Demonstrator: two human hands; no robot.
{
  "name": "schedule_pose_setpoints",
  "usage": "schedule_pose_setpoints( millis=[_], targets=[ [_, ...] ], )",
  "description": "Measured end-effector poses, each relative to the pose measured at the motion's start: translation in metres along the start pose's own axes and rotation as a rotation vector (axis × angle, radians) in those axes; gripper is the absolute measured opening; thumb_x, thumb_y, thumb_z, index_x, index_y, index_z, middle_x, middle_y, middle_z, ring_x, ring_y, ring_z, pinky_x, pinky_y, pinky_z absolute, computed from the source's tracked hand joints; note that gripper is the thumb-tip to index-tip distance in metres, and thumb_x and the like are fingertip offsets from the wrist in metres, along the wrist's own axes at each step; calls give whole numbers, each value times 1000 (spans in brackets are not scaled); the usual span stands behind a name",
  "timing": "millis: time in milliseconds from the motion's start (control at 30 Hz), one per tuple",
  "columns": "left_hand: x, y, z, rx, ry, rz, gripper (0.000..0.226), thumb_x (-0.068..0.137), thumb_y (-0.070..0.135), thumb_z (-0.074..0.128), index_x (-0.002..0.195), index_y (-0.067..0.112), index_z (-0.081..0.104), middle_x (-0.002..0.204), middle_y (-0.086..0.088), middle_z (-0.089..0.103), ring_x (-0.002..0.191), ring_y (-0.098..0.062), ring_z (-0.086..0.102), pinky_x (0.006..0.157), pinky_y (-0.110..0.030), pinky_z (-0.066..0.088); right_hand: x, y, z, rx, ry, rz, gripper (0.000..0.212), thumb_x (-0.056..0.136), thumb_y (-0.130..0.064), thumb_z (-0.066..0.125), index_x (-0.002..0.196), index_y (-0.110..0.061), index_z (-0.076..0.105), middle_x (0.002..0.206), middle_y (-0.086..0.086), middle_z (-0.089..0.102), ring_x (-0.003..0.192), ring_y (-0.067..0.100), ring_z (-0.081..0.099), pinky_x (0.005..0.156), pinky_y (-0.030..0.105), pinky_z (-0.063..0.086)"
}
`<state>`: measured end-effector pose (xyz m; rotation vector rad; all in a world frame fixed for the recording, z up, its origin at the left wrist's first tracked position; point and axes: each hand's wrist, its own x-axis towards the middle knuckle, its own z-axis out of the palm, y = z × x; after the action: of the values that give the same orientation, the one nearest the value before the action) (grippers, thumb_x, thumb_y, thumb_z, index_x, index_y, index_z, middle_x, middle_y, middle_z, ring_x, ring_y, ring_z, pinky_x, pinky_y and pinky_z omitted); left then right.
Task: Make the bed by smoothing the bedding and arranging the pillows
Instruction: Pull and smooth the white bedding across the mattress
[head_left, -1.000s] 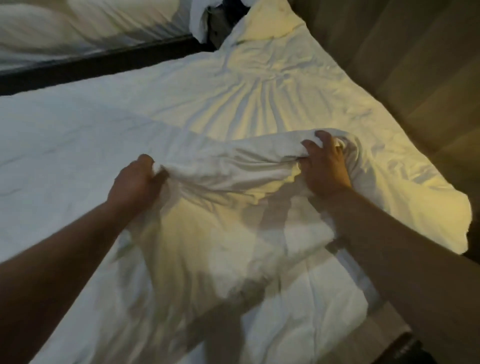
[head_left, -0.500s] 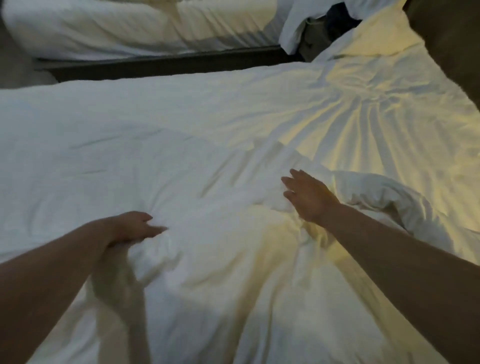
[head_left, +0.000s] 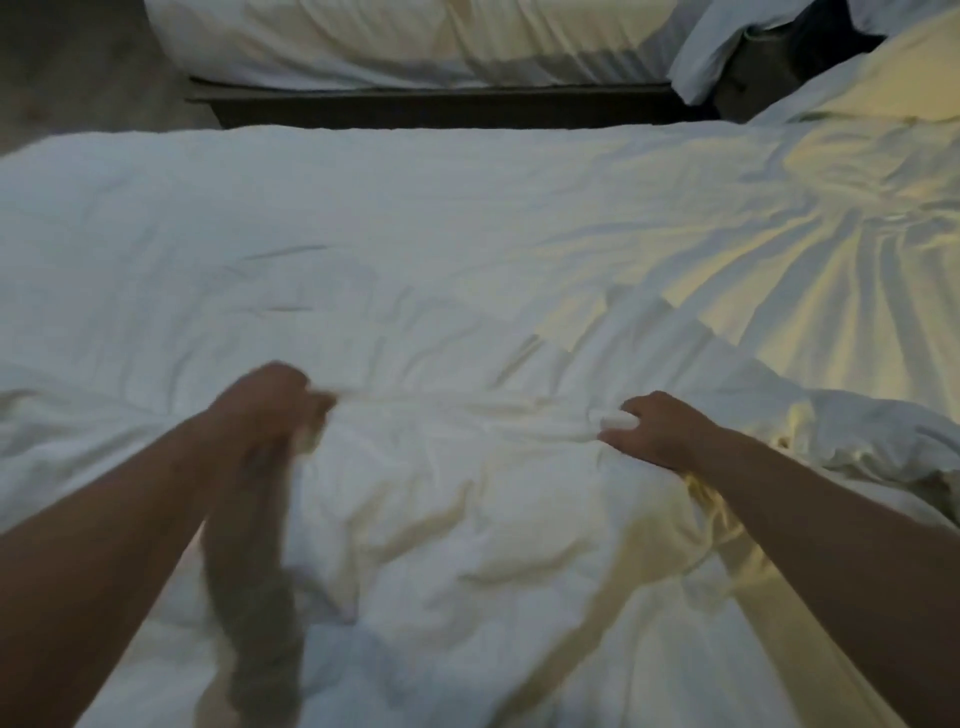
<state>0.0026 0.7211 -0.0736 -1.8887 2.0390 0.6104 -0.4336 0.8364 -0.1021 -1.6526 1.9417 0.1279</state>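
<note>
While you are gripping the bedding with both hands, your left hand (head_left: 270, 402) is showing blurred, yet its fingers look curled round a pinch of the white duvet (head_left: 415, 249), and your right hand (head_left: 655, 432) is closing its fingers and thumb on a small fold of the same cloth. Between the two hands a raised ridge (head_left: 467, 410) of fabric is running straight across from left to right, so its long axis is lying crosswise to your arms and both hands are sitting right on it, one at each end. Neither hand is nearer than the other. From that line the unsmoothed part is spreading toward you, rumpled and loose between your forearms, while the flatter part is stretching away toward the far edge, so any smoothing pull is probably going to call for both hands moving evenly. Just right of your right hand a bunched roll (head_left: 872, 436) of duvet is heaping up, and beyond it long creases are fanning out under yellow light. What looks like a pillow (head_left: 893, 73) is lying at the far right corner, well apart from either hand. Across a dark gap a second bed (head_left: 395, 41) is standing, with floor (head_left: 78, 67) showing at the far left.
</note>
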Motion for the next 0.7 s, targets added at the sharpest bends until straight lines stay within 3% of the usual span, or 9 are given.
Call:
schedule_pose_setpoints(
  millis=[133,200,300,367,433,467,533,600,700],
  targets=[
    [12,28,-40,-47,719,54,29,88,35,61,71,13,53,83,-25,61,82,-44,55,72,-41,39,6,-6,-25,27,412,154,24,80,-42,59,89,-20,57,97,14,56,87,35,60,70,33,46],
    [23,45,-29,-89,572,92,23,89,27,61,91,4,61,95,-30,59,89,-45,56,81,-45,40,14,-8,-35,-6,579,195,21,82,-34,56,96,-19,57,103,18,50,89,39,59,72,36,46],
    [22,44,7,-402,156,114,31,92,14,58,121,5,60,121,-23,61,110,-37,59,98,-39,44,23,-4,-23,-176,290,256,42,85,-24,60,125,-20,47,123,16,43,106,41,57,87,42,50],
    [24,18,10,-617,429,31,27,88,7,55,113,11,65,118,-13,65,109,-32,61,96,-38,46,31,3,-3,-416,131,187,45,93,-26,48,137,-21,38,140,14,34,122,42,46,97,47,45],
    [33,-22,1,-422,697,-65,29,85,10,56,113,17,63,124,-9,59,111,-33,57,94,-38,46,42,6,3,-615,78,47,44,98,-27,36,141,-17,38,149,17,26,131,41,36,100,51,40],
    [39,-45,-2,-261,634,-105,32,86,14,58,118,16,59,130,-11,54,113,-35,55,96,-41,46,47,9,2,-628,108,-27,43,97,-20,40,139,-8,42,147,21,33,129,41,41,98,55,42],
    [48,-79,-3,10,233,-199,43,87,22,61,126,9,51,134,-19,48,118,-39,52,100,-44,45,53,13,3,-569,214,-171,30,84,0,57,110,14,61,115,35,60,102,48,63,74,61,51],
    [49,-95,3,133,-16,-266,42,87,27,61,122,8,49,131,-24,49,118,-41,52,100,-43,45,67,24,6,-381,307,-315,30,85,-5,45,91,16,65,92,35,67,80,52,67,57,57,53],
    [49,-98,-3,61,195,-296,20,83,23,61,98,11,54,117,-23,58,110,-41,56,94,-46,48,56,13,13,-174,423,-64,38,98,-27,45,115,2,62,115,40,54,100,51,59,87,52,49]
  ],
)
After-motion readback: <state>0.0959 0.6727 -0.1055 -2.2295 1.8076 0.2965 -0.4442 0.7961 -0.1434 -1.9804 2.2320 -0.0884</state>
